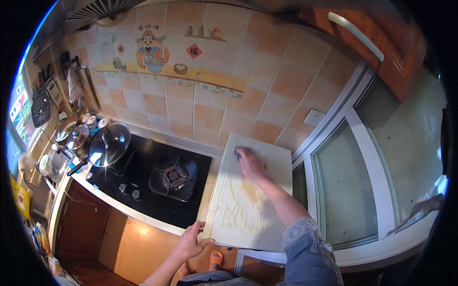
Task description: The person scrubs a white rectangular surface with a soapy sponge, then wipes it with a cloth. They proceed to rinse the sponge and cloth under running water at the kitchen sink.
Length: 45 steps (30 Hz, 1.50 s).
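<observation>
My right hand [251, 165] presses a dark scrubbing pad [244, 149] onto the far left part of a white flat top [264, 225]; the fingers hide most of the pad, so its kind is unclear. Wet streaks, droplets and a yellowish puddle [252, 191] lie on the white surface, nearer to me than the hand. At the near left corner of the top, my left hand [194, 240] rests with thumb and fingers apart around the edge.
A black gas hob [143, 178] adjoins on the left, bearing a pan with a glass lid [110, 144]. Pots [77, 137] crowd the far left corner. A tiled wall [207, 107] stands behind; a white-framed glass door [345, 182] is at right, under a wooden cabinet door [375, 43].
</observation>
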### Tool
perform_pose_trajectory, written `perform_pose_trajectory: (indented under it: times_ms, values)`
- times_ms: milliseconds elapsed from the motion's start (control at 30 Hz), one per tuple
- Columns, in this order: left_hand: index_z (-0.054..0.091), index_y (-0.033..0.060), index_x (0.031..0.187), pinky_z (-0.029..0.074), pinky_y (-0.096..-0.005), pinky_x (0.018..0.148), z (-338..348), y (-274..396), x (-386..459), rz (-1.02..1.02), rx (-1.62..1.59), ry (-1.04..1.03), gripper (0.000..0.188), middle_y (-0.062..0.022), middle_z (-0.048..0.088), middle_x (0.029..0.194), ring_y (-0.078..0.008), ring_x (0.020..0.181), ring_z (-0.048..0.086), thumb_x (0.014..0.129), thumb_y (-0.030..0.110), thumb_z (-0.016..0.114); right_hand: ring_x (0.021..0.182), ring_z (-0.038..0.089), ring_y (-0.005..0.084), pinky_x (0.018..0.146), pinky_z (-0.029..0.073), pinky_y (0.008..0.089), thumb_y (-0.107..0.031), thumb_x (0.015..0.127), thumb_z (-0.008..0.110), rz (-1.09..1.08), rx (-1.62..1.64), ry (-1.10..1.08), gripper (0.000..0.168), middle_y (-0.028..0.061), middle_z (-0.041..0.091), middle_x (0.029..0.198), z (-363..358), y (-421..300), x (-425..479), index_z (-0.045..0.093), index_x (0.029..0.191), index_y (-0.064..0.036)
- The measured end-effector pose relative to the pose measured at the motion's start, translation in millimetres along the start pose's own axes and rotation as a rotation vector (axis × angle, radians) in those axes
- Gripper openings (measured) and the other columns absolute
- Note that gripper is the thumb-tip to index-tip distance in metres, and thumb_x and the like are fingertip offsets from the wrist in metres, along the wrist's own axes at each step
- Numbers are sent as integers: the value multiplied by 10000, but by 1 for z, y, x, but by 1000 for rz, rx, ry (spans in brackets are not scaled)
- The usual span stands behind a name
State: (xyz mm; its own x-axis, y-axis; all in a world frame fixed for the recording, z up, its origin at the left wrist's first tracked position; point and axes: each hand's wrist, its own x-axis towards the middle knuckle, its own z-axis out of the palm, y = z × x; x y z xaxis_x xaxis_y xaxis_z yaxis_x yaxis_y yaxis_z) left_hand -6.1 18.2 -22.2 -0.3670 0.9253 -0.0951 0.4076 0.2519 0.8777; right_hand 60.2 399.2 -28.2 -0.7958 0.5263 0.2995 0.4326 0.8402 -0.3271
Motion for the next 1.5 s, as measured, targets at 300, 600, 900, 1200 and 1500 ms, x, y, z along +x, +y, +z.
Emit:
perform_pose_trajectory:
  times_ms: [300, 600, 900, 1200, 1500]
  values:
    - [509, 32, 1221, 541, -405, 900, 1, 7, 1, -64, 18, 5, 614, -193, 651, 1106, -337, 1048, 646, 778, 302, 838, 1363, 422, 330, 1156, 313, 436, -143, 976, 483, -93, 3, 9, 477, 160, 450, 1472, 2, -29, -11, 412, 1442, -69]
    - [512, 36, 1202, 551, -405, 871, 3, -4, 2, -50, -38, -11, 612, -189, 660, 1089, -304, 1033, 665, 756, 271, 860, 1188, 569, 352, 981, 474, 470, -82, 888, 489, 200, -179, 111, 408, 137, 603, 1293, -6, 61, 57, 531, 1293, -59]
    - [523, 21, 1158, 548, -389, 890, 4, -12, 6, -21, -89, -30, 585, -172, 657, 1074, -288, 990, 667, 738, 231, 874, 1147, 598, 350, 957, 493, 461, -87, 897, 499, 417, -228, 315, 414, 145, 607, 1281, -65, 143, -65, 534, 1310, -87]
    - [520, 22, 1154, 554, -379, 845, 10, -27, 7, 27, -91, -1, 605, -165, 649, 1036, -280, 947, 649, 740, 289, 870, 1173, 592, 361, 944, 513, 438, -79, 929, 512, 316, -185, 343, 366, 178, 611, 1294, -59, 93, -155, 561, 1291, -66]
    - [524, 27, 1157, 554, -389, 849, 5, -9, 3, -10, -46, -10, 580, -145, 654, 1014, -268, 924, 644, 743, 239, 870, 1140, 609, 371, 962, 491, 456, -89, 937, 513, 444, -145, 391, 377, 173, 613, 1299, -60, 165, -69, 578, 1309, -85]
